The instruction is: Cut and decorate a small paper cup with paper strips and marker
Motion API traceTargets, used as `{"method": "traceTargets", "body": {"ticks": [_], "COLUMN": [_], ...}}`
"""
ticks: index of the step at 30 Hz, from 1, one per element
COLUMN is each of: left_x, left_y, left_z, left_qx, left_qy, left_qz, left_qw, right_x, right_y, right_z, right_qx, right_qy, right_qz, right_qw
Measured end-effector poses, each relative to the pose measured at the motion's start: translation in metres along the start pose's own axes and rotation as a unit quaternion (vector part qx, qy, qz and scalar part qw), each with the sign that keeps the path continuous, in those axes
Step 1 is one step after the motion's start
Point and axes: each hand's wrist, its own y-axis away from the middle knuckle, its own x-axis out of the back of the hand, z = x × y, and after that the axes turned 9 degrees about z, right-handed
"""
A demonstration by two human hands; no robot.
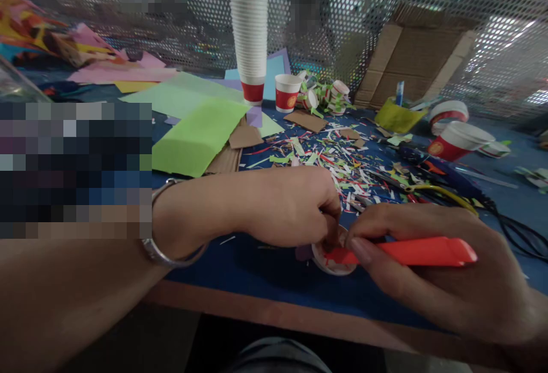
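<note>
A small white round paper cup piece (338, 270) sits low over the blue table near its front edge. Reddish marks show on its inner face. My left hand (295, 207) is closed at its upper left rim, with the fingertips partly hidden. In my right hand (449, 281), a red marker (411, 252) is pinched between thumb and fingers. The marker's tip end reaches down into the cup piece, and its thick end points right. A purple bit (304, 253) juts from the left side of the cup piece.
Behind my hands lie many paper scraps (329, 156). Farther back stand a tall stack of paper cups (250, 36), a single cup (287, 92) and a cardboard piece (415, 59). Green sheets (197, 133) lie left; a tipped cup (458, 140) and a black cable (514, 221) are right.
</note>
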Motion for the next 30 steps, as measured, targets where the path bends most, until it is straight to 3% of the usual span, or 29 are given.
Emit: {"method": "traceTargets", "body": {"ticks": [30], "left_x": [-0.0041], "left_y": [-0.0017], "left_z": [-0.0028], "left_qx": [0.001], "left_qy": [-0.004], "left_qz": [0.016], "left_qw": [1.0], "right_x": [0.0013], "right_y": [-0.0043], "right_z": [-0.0007], "right_qx": [-0.016], "right_qy": [0.004], "right_qz": [-0.016], "right_qw": [1.0]}}
